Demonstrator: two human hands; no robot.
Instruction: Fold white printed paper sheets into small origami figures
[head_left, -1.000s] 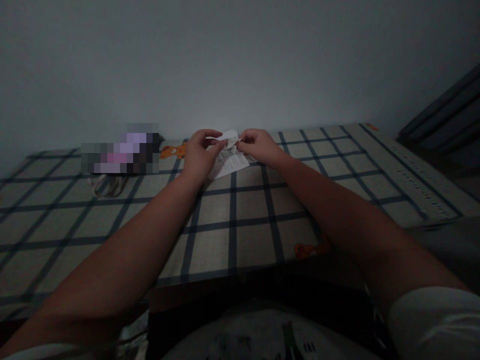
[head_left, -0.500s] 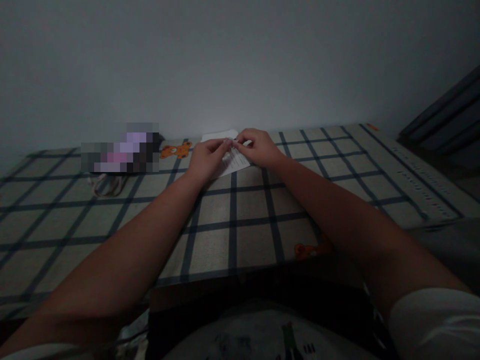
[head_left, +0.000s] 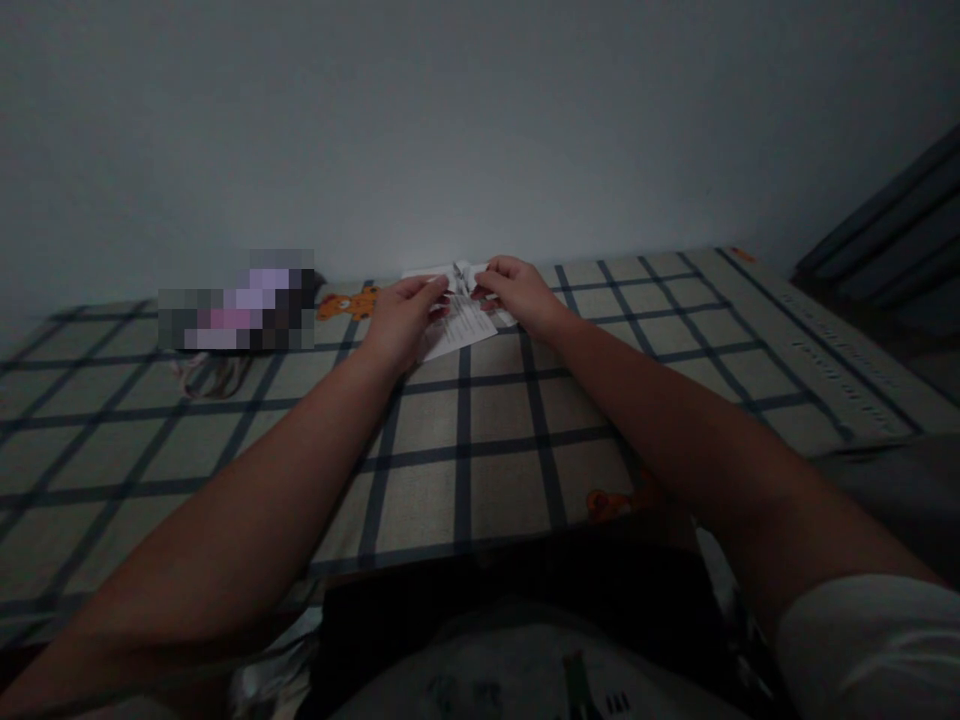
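A white sheet of paper [head_left: 463, 328] with lines of print lies on the checked cloth near the wall. My left hand [head_left: 409, 312] pinches its left side between thumb and fingers. On the other side, my right hand [head_left: 523, 296] pinches the paper too, thumb and forefinger close together. Between the two hands the paper's upper part is raised and creased, with a narrow dark gap in it. The dim light hides whether it is one sheet or several, and the hands cover part of it.
A blurred-out purple and dark object [head_left: 259, 300] sits at the left, with a pale looped cord [head_left: 214, 375] in front of it. The checked tablecloth [head_left: 495, 480] has bear prints. Behind stands a plain wall [head_left: 480, 130]; dark folded fabric [head_left: 892, 230] is at the right.
My hands have moved a little apart, with the left going left. The paper between them now shows a creased, raised part with a gap, and more of the print is visible.
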